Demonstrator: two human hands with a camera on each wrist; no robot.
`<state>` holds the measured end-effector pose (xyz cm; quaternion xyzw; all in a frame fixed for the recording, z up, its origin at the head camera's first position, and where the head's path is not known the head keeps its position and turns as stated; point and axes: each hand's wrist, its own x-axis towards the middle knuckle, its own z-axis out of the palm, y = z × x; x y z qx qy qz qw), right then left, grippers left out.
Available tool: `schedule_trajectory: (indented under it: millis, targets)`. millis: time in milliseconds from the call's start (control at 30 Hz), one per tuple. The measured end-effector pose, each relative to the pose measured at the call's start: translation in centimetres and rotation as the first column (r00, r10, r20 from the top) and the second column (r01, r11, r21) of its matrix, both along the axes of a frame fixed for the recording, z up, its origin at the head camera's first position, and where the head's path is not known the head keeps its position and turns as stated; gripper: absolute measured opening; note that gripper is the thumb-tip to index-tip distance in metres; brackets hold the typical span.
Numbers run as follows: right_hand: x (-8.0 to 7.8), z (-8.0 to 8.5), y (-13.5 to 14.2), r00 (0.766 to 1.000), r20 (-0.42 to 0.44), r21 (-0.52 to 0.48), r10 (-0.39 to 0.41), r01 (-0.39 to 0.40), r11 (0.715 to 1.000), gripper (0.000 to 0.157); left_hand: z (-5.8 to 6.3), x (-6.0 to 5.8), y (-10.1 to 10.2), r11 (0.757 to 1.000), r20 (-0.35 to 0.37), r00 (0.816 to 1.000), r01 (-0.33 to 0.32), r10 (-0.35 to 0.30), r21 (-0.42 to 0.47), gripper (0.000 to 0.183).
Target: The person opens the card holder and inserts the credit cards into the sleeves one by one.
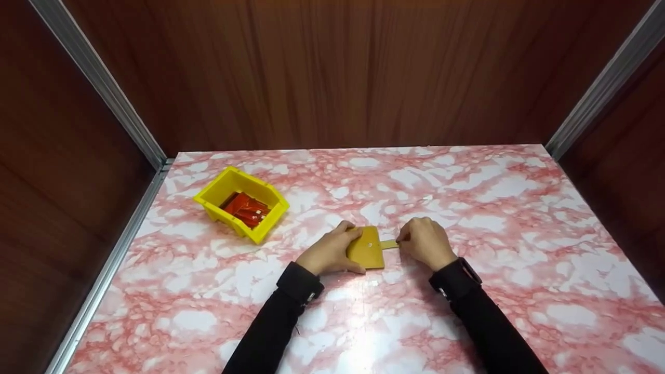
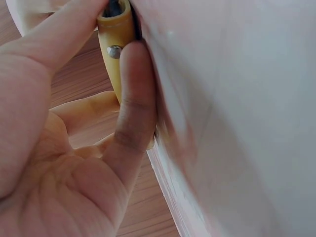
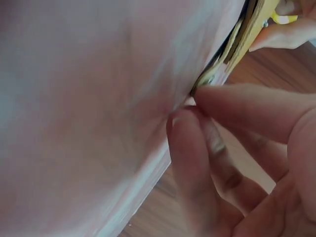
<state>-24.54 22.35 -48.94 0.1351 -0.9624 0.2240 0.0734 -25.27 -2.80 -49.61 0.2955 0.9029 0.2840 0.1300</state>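
Tan case (image 1: 367,250): here it sits, on the pink-and-white marbled tabletop (image 1: 519,223), between the two hands, metal stud (image 1: 370,244) facing up.
Left hand (image 1: 330,253): grasping the case from the left, fingers bent around it, the gap just as wide as the case; thumb at the near edge, index finger by the far left corner.
Strap (image 1: 389,244): out it comes from the case's right edge, reaching toward the right.
Right hand (image 1: 427,241): and there's the pinch, thumb and index finger nearly together on the strap's right end, other fingers curled in behind.
Yellow bin (image 1: 234,183): over on the far left, well apart from both hands, red items (image 1: 247,209) inside.
Sleeves (image 1: 270,327): both black, coming in from the near side.
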Motion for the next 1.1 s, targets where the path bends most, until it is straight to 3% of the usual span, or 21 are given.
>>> schedule_trajectory:
  millis: [300, 400, 500, 567, 767, 1100]
  targets:
    - [-0.6, 0.2, 1.8, 0.98, 0.187, -0.025, 0.066, -0.062, 0.998, 0.006, 0.4, 0.5, 0.3, 0.997, 0.009, 1.0, -0.026, 0.027, -0.072, 0.093]
    - [-0.7, 0.1, 2.0, 0.972, 0.224, -0.028, 0.072, -0.068, 0.997, 0.006, 0.5, 0.8, 0.6, 0.982, -0.096, 0.995, -0.049, 0.032, -0.181, 0.096]
    - [-0.7, 0.2, 2.1, 0.97, 0.228, -0.026, 0.081, -0.077, 0.997, 0.007, 0.6, 0.9, 0.8, 0.954, -0.247, 0.969, -0.089, 0.017, -0.285, 0.101]
    - [-0.8, 0.2, 2.0, 0.972, 0.219, -0.026, 0.087, -0.083, 0.996, 0.007, 0.6, 0.9, 0.9, 0.949, -0.281, 0.96, -0.093, 0.005, -0.302, 0.104]
    - [-0.9, 0.3, 1.9, 0.977, 0.188, -0.038, 0.099, -0.093, 0.995, 0.009, 0.4, 0.4, 1.0, 0.979, -0.17, 0.985, -0.02, -0.016, -0.204, 0.114]
    - [-1.0, 0.2, 1.9, 0.98, 0.171, -0.033, 0.102, -0.098, 0.995, 0.006, 1.0, 0.1, 0.1, 0.998, -0.116, 0.993, -0.022, 0.015, -0.066, 0.122]
